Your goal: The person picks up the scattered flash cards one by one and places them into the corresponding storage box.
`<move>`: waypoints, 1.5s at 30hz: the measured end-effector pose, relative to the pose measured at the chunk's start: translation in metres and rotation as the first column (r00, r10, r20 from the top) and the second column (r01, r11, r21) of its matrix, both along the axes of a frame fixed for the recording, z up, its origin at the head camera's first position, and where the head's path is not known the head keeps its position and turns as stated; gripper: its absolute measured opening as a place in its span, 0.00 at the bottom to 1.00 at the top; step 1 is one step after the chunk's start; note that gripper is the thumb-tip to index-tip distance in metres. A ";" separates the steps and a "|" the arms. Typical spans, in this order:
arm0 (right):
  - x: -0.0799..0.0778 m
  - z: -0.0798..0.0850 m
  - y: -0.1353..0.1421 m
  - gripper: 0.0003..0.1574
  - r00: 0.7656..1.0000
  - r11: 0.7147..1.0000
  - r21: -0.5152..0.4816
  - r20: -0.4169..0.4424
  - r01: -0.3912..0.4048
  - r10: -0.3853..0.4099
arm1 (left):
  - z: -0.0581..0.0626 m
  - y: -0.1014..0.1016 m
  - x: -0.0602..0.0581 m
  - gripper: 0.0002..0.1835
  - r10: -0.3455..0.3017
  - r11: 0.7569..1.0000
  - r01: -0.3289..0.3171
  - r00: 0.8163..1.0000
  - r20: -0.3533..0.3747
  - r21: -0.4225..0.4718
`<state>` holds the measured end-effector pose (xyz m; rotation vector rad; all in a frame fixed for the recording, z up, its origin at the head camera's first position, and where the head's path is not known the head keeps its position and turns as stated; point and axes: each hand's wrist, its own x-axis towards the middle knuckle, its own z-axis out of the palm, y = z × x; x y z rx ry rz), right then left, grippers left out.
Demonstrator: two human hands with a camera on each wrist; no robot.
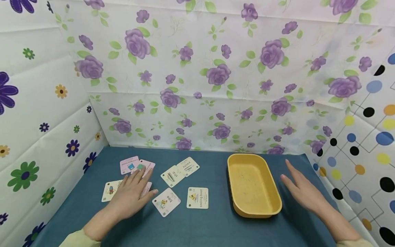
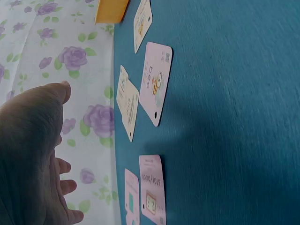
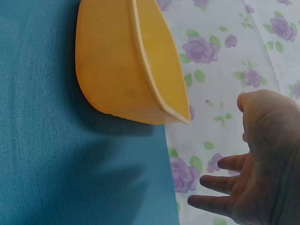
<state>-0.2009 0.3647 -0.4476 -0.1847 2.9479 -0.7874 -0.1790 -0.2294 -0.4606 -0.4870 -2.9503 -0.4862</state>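
My left hand (image 1: 131,193) hovers over the cards on the left, fingers extended and holding nothing. Beneath it lie a partly covered storybook card (image 2: 152,190) and a white picture card (image 1: 109,192). Two overlapping pink cards, one a Chinese book card (image 1: 126,166), lie by its fingertips. Right of the thumb is a bee card (image 1: 166,202), with a sailing boat card (image 1: 197,198) beyond it. Behind these, a ship card (image 1: 172,176) and a yacht card (image 1: 189,166) overlap. My right hand (image 1: 303,192), also empty with fingers spread, is held in the air right of a yellow plastic basin (image 3: 110,61).
A blue cloth (image 1: 210,230) covers the table. Floral sheeting (image 1: 200,113) stands behind it, with patterned sheets along the left side (image 1: 58,137) and right side (image 1: 370,164). The yellow basin stands on the right half, nothing seen inside it.
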 end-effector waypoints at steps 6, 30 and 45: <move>0.001 0.001 -0.004 0.49 0.999 0.999 -0.033 -0.040 -0.033 0.032 | 0.000 0.009 -0.001 0.43 -0.030 0.999 0.031 0.999 -0.029 0.033; -0.008 -0.001 -0.015 0.52 0.993 0.974 -0.220 0.091 -0.054 0.076 | -0.002 0.045 0.003 0.38 -0.115 0.984 0.109 0.993 0.033 0.138; -0.013 -0.006 -0.026 0.50 0.957 0.947 -0.321 0.284 0.032 0.064 | -0.014 0.068 0.002 0.33 -0.105 0.980 0.091 0.992 0.073 0.174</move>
